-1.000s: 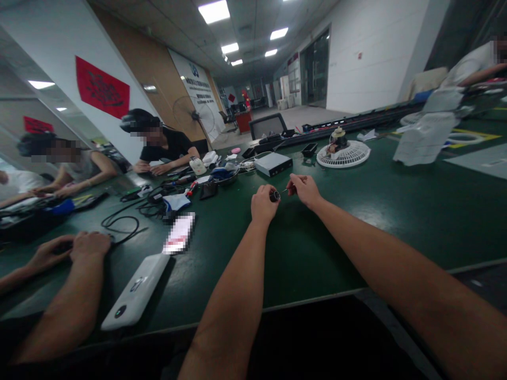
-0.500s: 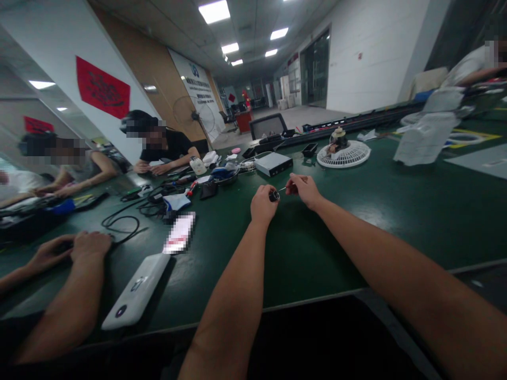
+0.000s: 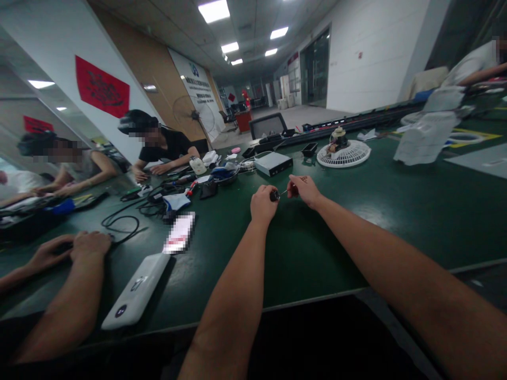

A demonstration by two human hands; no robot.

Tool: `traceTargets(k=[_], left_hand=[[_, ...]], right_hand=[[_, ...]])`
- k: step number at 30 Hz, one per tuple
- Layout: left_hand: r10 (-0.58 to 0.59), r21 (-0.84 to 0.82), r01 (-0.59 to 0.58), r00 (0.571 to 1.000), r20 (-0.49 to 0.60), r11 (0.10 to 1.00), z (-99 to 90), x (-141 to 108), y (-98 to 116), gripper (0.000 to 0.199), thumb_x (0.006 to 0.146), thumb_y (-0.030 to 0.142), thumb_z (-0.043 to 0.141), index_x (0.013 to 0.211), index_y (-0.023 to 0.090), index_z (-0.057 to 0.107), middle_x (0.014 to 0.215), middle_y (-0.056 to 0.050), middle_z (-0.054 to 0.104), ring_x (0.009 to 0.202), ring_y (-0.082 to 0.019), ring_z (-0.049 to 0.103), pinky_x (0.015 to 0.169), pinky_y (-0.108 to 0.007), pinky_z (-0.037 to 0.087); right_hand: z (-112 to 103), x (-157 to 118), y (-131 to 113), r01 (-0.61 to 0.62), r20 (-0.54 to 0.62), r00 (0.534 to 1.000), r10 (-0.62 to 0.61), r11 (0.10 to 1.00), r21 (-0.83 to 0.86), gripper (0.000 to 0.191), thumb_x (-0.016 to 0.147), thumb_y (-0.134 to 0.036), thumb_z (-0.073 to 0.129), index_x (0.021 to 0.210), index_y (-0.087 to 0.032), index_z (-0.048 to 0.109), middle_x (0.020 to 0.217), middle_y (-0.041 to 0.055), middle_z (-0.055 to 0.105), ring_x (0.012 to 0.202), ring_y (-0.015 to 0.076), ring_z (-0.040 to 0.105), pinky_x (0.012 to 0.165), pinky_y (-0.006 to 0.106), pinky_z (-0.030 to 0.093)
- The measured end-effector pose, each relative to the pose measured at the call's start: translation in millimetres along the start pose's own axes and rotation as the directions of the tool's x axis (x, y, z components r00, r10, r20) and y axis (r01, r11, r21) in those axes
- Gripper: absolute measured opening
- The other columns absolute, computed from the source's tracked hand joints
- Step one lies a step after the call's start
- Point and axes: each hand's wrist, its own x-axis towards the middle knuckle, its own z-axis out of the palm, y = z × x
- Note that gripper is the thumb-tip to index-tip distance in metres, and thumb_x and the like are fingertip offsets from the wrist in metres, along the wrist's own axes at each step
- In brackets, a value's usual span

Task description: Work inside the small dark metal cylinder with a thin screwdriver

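Over the green tabletop, my left hand [image 3: 263,206] is closed around a small black round part [image 3: 274,196], whose open end faces right. My right hand [image 3: 306,191], also closed, grips a thin metal-shafted tool [image 3: 283,192] that looks like a screwdriver; its handle is hidden in the fingers. The shaft points left and its tip is at the black part's open end. Whether the tip is inside or just touching, I cannot tell.
Beyond my hands are a grey box [image 3: 274,163], a small black tray [image 3: 309,150] and a white fan grille with a motor [image 3: 343,153]. Leftward lie a white power bank [image 3: 137,293], a phone [image 3: 180,232], cables [image 3: 122,227] and a co-worker's hands [image 3: 89,245]. Other people sit around the table.
The black part and the tool's shaft have shifted very slightly in my hands. Both arms stay almost where they were. The person across the table has moved a hand a little.
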Motion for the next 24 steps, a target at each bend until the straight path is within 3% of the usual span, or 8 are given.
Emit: traceTargets(k=[5,9,15,20,24], left_hand=[[0.012,-0.012,-0.012,1.000,0.010,1.000,-0.6,0.5,-1.0,0.029,0.080,0.013,0.075,0.106,0.026,0.072,0.112,-0.004,0.068,0.103,-0.022,0.066,0.091,-0.033,0.050],[0.006,-0.004,-0.006,1.000,0.004,1.000,1.6,0.7,-3.3,0.029,0.081,0.013,0.074,0.107,0.026,0.073,0.112,-0.005,0.068,0.100,-0.022,0.066,0.089,-0.032,0.050],[0.008,0.000,-0.008,1.000,0.003,1.000,2.4,0.8,-3.1,0.030,0.084,0.015,0.071,0.111,0.027,0.074,0.114,-0.004,0.068,0.101,-0.020,0.066,0.090,-0.030,0.051],[-0.009,0.021,0.008,0.999,0.043,1.000,1.2,0.0,-2.7,0.031,0.083,0.016,0.073,0.112,0.028,0.074,0.115,-0.003,0.068,0.102,-0.021,0.066,0.090,-0.029,0.051],[0.002,0.019,-0.003,0.999,0.046,1.000,1.6,0.2,-2.8,0.033,0.084,0.016,0.072,0.114,0.028,0.074,0.115,-0.003,0.068,0.101,-0.020,0.066,0.089,-0.029,0.051]], right_hand=[[-0.9,-0.4,0.4,0.065,-0.027,0.998,-0.065,0.998,-0.008,0.054,0.087,-0.064,0.061,0.059,-0.018,0.065,0.048,0.0031,0.063,0.044,0.0125,0.056,0.048,0.026,0.038],[-0.2,-1.1,-1.3,-0.006,0.029,1.000,0.005,1.000,0.013,0.059,0.083,-0.072,0.060,0.059,-0.018,0.064,0.050,0.0044,0.064,0.044,0.0139,0.057,0.047,0.027,0.039],[-1.4,-0.7,-0.7,0.014,-0.033,0.999,-0.014,1.000,0.016,0.058,0.084,-0.071,0.060,0.059,-0.019,0.064,0.050,0.0039,0.063,0.045,0.0132,0.056,0.047,0.026,0.039],[-1.8,0.2,2.6,-0.058,0.031,0.998,0.058,0.998,0.013,0.058,0.085,-0.070,0.059,0.060,-0.018,0.064,0.049,0.0049,0.064,0.044,0.0137,0.056,0.045,0.026,0.036],[-1.3,0.3,3.6,-0.011,-0.036,0.999,0.013,0.999,0.033,0.059,0.084,-0.072,0.061,0.059,-0.018,0.063,0.047,0.0032,0.061,0.043,0.0126,0.055,0.045,0.025,0.036]])
